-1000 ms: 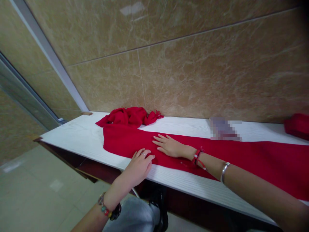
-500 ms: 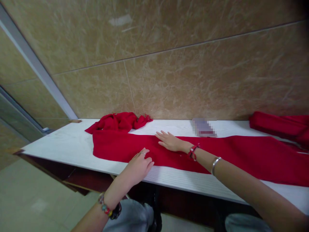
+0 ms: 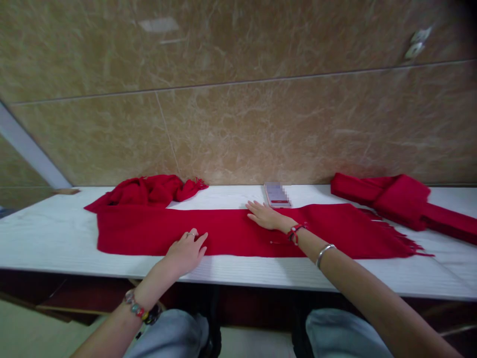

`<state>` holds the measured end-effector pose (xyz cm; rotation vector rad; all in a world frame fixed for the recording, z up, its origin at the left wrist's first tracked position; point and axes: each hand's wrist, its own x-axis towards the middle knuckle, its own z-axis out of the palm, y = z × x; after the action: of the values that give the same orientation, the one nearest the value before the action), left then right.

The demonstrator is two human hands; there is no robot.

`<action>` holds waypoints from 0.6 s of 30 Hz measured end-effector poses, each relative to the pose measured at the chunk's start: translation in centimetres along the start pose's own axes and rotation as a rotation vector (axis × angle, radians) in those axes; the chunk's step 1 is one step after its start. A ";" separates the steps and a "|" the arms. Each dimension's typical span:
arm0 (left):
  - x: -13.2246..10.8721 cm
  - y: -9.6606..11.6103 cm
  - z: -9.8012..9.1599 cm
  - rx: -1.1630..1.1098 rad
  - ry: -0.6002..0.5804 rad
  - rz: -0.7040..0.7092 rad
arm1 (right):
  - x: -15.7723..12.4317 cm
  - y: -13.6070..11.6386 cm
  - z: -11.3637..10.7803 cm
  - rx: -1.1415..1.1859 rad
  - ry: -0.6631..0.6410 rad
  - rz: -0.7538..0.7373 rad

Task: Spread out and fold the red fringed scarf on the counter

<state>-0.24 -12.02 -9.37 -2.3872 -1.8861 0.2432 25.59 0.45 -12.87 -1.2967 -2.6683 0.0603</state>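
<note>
The person's right hand [image 3: 265, 216] lies palm down, unclenched, with fingers stretched out and slightly parted, on a long red scarf [image 3: 231, 233]. The left hand [image 3: 186, 251], also unclenched, has its fingers loosely bent and apart at the scarf's near edge; its palm is hidden from view. The left hand wears a ring [image 3: 191, 233], with a beaded bracelet [image 3: 137, 310] on that wrist; a red cord bracelet [image 3: 293, 233] and a silver bangle [image 3: 323, 255] circle the right wrist and forearm. The scarf is spread flat lengthwise along a white wood-grain table [image 3: 238, 272], its fringe [image 3: 404, 238] at the right end. Just beyond the right fingertips lies a phone [image 3: 275, 194], its screen partly pixelated. Behind the scarf's left end, and touching it, is a crumpled heap of red cloth [image 3: 149, 191] with a tasselled tip. At the far right, near the fringe, rests a folded red bundle [image 3: 398, 199] with a long strip trailing off to the right. A brown marbled wall [image 3: 242, 129] rises behind the table, and denim-clad legs [image 3: 171, 333] show below its near edge.
</note>
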 end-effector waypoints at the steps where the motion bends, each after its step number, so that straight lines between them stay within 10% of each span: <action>1: 0.2 0.4 -0.2 0.006 0.000 -0.015 | -0.7 -0.5 -0.3 0.017 0.025 -0.022; 9: 3.1 5.1 0.0 -0.164 -0.056 0.095 | -7.3 -5.0 -0.6 0.052 0.015 -0.138; 18: 4.1 4.0 1.3 -0.196 -0.164 0.106 | -13.2 2.2 -2.2 -0.152 -0.041 0.100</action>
<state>4.30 -8.98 -11.65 -2.6767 -1.9361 0.2817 35.67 -8.62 -12.75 -1.4896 -2.6861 -0.1063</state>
